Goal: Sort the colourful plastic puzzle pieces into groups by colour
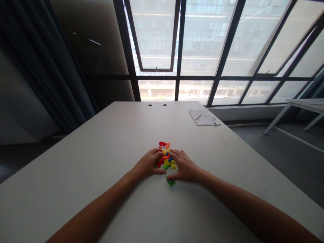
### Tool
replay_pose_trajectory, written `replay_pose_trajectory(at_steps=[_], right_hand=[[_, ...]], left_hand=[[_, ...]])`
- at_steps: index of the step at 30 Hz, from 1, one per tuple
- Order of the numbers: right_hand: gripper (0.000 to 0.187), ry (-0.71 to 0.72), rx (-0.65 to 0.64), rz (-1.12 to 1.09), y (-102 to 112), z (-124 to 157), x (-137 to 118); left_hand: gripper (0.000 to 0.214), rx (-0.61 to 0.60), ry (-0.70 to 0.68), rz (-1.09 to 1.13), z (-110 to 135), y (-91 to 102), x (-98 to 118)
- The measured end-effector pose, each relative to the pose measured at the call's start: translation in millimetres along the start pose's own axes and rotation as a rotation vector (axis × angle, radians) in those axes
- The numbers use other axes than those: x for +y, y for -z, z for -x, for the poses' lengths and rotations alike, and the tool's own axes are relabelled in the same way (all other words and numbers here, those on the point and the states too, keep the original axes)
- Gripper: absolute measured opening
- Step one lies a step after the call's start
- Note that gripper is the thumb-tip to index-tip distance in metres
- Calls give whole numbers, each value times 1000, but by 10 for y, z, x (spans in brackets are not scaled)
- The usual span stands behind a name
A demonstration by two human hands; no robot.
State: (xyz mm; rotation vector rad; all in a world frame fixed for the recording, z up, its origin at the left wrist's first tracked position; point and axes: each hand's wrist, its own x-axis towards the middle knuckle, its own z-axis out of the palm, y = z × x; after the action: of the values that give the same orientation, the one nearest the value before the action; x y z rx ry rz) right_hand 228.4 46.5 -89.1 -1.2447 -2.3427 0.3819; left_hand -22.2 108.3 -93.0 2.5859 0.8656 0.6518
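Head view

Left hand (148, 164): palm down, fingers curved over the heap's left side, no pinch.
Right hand (184, 166): palm down, fingers spread over the heap's right side, no pinch.
Plastic pieces (165, 160): red, orange, yellow, blue, green; heaped between the hands.
Green piece (170, 181): apart from the heap, just below the right thumb.
Worktop (76, 162): white, carrying everything.
Paper sheet (204, 117): far edge, under a pen (214, 120).

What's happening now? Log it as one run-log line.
left hand: beside plastic pieces | right hand: touching green piece | surface: table
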Motion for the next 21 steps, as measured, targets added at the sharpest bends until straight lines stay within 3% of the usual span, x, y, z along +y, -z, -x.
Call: replay_pose_trajectory(at_steps=[4,10,15,18,21], right_hand=[[82,4,151,-84,-87,-7,-20],[42,16,401,-189,-81,-24,28],[47,12,446,-228,-9,-29,60],[56,32,421,-143,71,-18,137],[50,36,389,-67,138,3,199]], left_hand=[[46,84,41,110,15,-54,183],[40,270,-37,266,-9,-35,374],[49,219,-97,112,21,29,400],[47,255,-79,28,37,52,401],[54,235,-59,-23,50,32,428]])
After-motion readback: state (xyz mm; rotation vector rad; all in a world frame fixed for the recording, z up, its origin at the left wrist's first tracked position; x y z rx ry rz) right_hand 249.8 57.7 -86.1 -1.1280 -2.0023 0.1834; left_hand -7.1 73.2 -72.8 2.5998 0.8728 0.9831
